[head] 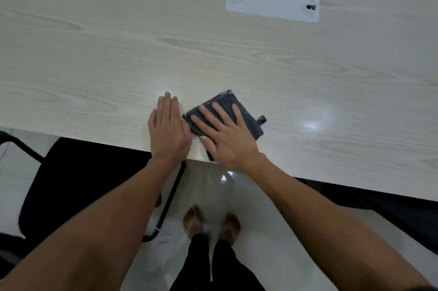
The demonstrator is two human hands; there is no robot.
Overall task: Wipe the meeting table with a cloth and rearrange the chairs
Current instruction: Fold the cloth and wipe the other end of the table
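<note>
1. One pale wood-grain meeting table (213, 49).
2. One folded dark grey cloth (227, 106).
3. One white rectangular cable-port cover (272, 2) with two notches.
4. Two bare hands: left (168, 129), right (225, 134).
5. One black chair with black metal frame (78, 186) clearly visible.
6. Two bare feet (194, 222).

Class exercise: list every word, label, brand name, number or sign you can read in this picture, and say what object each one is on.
None can be read.
The cloth has a pale mark at its far corner, too blurred to tell whether it is text.
The table, its cable cover and the chair show no writing.
</note>
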